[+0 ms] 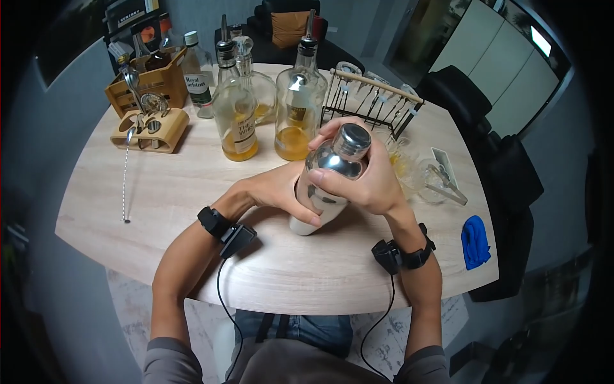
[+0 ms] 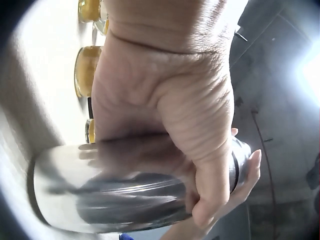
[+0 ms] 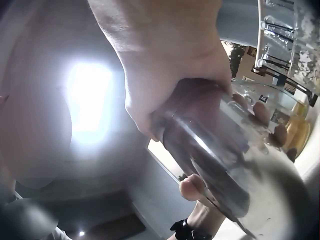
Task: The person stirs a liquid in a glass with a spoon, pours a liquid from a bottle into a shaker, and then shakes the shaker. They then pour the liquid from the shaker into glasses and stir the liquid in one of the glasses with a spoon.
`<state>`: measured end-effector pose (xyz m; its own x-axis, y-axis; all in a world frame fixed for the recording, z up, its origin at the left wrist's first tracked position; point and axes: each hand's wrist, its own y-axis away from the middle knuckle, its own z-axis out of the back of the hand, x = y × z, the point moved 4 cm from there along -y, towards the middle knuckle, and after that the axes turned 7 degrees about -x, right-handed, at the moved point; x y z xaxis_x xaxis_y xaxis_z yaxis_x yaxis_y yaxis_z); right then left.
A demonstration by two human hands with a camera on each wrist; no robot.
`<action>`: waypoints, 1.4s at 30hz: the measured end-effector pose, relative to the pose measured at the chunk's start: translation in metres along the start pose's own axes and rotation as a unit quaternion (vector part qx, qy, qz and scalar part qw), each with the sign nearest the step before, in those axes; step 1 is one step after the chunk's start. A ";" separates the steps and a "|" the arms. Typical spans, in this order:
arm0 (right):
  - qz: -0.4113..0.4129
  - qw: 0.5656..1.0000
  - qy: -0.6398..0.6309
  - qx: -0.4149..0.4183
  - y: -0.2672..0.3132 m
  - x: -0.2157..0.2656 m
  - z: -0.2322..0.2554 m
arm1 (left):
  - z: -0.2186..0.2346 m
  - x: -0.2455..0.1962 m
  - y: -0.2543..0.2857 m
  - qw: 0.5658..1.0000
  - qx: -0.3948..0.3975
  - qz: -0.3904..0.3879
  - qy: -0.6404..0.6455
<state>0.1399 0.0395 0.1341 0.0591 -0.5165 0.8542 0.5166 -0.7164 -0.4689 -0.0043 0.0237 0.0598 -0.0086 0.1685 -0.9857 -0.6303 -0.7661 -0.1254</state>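
Observation:
A shiny metal cocktail shaker (image 1: 336, 164) with its cap on stands tilted over the near middle of the table. My left hand (image 1: 276, 192) wraps its lower body, thumb across the near side. Higher up, my right hand (image 1: 373, 182) grips the shoulder below the cap, its fingers round the far side. In the left wrist view, the shaker's polished body (image 2: 135, 200) lies under my left palm and thumb. The right wrist view shows my right hand (image 3: 170, 60) over the shaker (image 3: 215, 160), with left fingertips along its side.
Two bottles of amber liquid with pourers, a whisky bottle (image 1: 235, 121) and a clear bottle (image 1: 299, 96), stand behind. A wooden bar-tool holder (image 1: 167, 131) and long bar spoon (image 1: 126, 176) are at left. Rightward are a glass rack (image 1: 377, 96), tongs (image 1: 446, 184) and blue cloth (image 1: 475, 243).

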 end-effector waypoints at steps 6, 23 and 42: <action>-0.005 0.998 -0.052 -0.019 -0.003 -0.016 -0.004 | 0.006 0.012 0.000 0.999 -0.023 -0.004 0.030; 0.041 0.991 0.041 -0.119 0.012 -0.004 -0.023 | 0.003 -0.005 0.011 0.998 -0.020 0.036 -0.043; 0.069 0.994 0.018 -0.080 0.017 0.003 -0.030 | -0.003 -0.013 0.026 0.995 -0.033 0.047 -0.084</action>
<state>0.1232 0.0115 0.1220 0.0881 -0.6289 0.7725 0.3625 -0.7020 -0.6129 -0.0179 -0.0002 0.0686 -0.1984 0.1910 -0.9613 -0.5678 -0.8219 -0.0461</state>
